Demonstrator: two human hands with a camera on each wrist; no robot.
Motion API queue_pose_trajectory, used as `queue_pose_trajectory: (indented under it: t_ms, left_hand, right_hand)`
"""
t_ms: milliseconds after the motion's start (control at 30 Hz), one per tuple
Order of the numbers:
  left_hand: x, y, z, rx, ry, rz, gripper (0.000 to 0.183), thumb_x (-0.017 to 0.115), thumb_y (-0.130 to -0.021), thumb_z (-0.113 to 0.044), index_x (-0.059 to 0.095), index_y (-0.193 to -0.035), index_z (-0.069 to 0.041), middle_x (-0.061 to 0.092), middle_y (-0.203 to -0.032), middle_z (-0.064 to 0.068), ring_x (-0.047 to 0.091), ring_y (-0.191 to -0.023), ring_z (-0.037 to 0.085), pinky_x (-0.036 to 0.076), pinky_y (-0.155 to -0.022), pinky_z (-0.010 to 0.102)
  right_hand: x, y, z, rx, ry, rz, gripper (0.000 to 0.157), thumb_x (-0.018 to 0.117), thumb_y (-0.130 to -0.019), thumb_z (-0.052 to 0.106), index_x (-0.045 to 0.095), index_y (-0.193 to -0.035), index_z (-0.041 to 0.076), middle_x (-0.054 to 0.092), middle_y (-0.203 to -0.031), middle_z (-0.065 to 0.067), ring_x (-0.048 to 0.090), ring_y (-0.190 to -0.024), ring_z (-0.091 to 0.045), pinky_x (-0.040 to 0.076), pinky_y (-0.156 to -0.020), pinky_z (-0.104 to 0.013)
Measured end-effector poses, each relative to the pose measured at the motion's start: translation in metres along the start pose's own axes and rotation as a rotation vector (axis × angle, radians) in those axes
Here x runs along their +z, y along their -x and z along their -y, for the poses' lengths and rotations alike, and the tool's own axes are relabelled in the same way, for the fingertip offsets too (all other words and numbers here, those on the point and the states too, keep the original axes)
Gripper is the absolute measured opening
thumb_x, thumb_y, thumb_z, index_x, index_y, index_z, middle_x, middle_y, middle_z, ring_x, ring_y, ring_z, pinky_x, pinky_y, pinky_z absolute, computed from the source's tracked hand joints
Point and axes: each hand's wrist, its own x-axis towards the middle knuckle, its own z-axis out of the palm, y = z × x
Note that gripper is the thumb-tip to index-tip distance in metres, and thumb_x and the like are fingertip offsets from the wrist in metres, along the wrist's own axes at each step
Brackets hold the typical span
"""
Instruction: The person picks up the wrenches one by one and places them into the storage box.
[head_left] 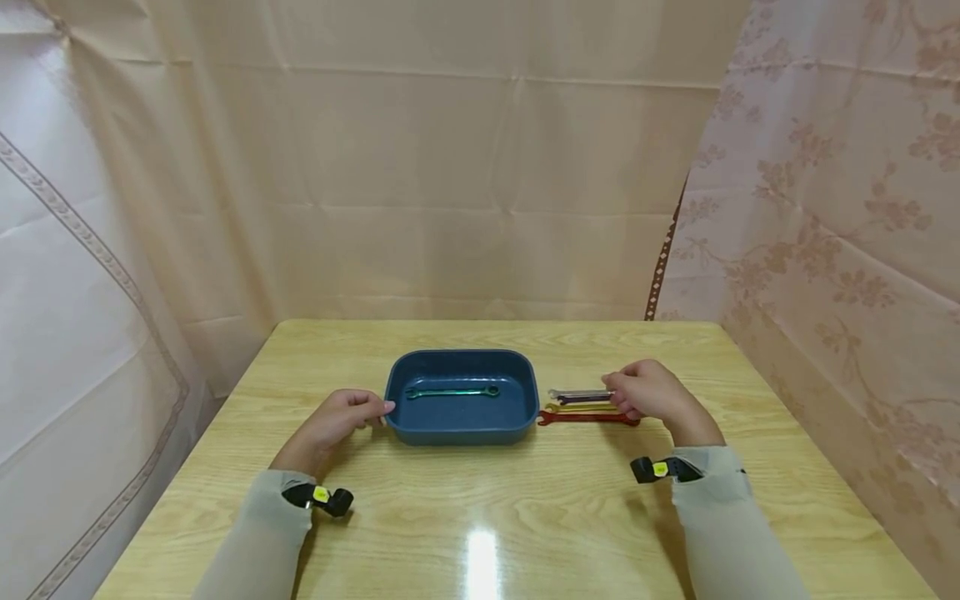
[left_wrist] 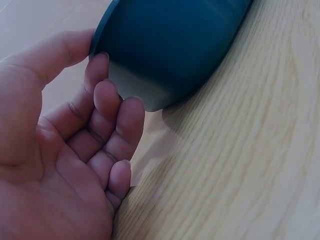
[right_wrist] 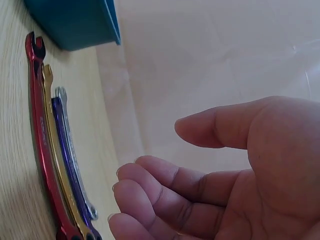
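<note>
A blue plastic basin [head_left: 462, 431] stands on the table, with a green combination wrench [head_left: 450, 392] lying inside it. At its left end my left hand [head_left: 341, 417] pinches the rim between thumb and forefinger, as the left wrist view shows. My right hand [head_left: 651, 393] hovers over the right ends of several wrenches, its fingers loosely bent and holding nothing. Those wrenches lie side by side right of the basin: a silver wrench [right_wrist: 70, 134], a purple wrench [right_wrist: 66, 145], a gold wrench [right_wrist: 55, 132] and a red wrench [right_wrist: 40, 125] closest to me.
The wooden table [head_left: 420, 525] has its far edge close behind the basin. Beige cloth [head_left: 465, 183] hangs beyond that edge, and patterned cloth [head_left: 847, 233] hangs on the right. A wrist camera [head_left: 318, 495] is strapped to each forearm.
</note>
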Motion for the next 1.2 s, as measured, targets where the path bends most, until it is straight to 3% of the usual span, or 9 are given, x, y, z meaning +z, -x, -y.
queue_pose_trajectory:
  t_ms: [400, 900, 1100, 1200]
  left_hand:
    - [-0.003, -0.002, 0.002, -0.009, -0.029, -0.013, 0.036, 0.073, -0.096, -0.044, 0.075, -0.089, -0.009, 0.072, -0.092, 0.002, 0.062, -0.098, 0.024, 0.045, -0.088, 0.036]
    - [0.000, -0.002, -0.001, -0.016, -0.014, -0.003, 0.036, 0.073, -0.096, -0.043, 0.075, -0.093, -0.008, 0.072, -0.094, 0.005, 0.060, -0.100, 0.024, 0.044, -0.088, 0.035]
    - [0.000, -0.004, 0.000, -0.027, -0.025, -0.016, 0.035, 0.073, -0.096, -0.043, 0.075, -0.094, -0.008, 0.073, -0.093, 0.004, 0.062, -0.097, 0.022, 0.045, -0.086, 0.034]
    - [0.001, -0.004, 0.000, -0.031, -0.029, -0.020, 0.035, 0.073, -0.096, -0.043, 0.075, -0.094, -0.008, 0.073, -0.093, 0.005, 0.062, -0.096, 0.022, 0.045, -0.086, 0.034]
  right_hand:
    - [-0.005, -0.004, -0.015, 0.047, 0.002, -0.004, 0.047, 0.058, -0.104, 0.035, 0.063, -0.117, -0.009, 0.069, -0.092, -0.012, 0.065, -0.079, -0.019, 0.059, -0.076, -0.041]
    - [-0.016, -0.005, -0.033, 0.059, 0.010, 0.019, 0.043, 0.055, -0.106, 0.035, 0.065, -0.104, -0.007, 0.065, -0.078, -0.006, 0.059, -0.069, -0.017, 0.054, -0.064, -0.034]
    - [-0.018, -0.004, -0.038, 0.094, 0.042, 0.020, 0.039, 0.065, -0.102, 0.033, 0.067, -0.103, -0.006, 0.064, -0.075, -0.006, 0.057, -0.065, -0.017, 0.053, -0.065, -0.035]
    - [-0.018, -0.005, -0.043, 0.112, 0.055, 0.027, 0.035, 0.070, -0.099, 0.032, 0.069, -0.090, -0.002, 0.055, -0.063, -0.002, 0.047, -0.055, -0.015, 0.046, -0.058, -0.034]
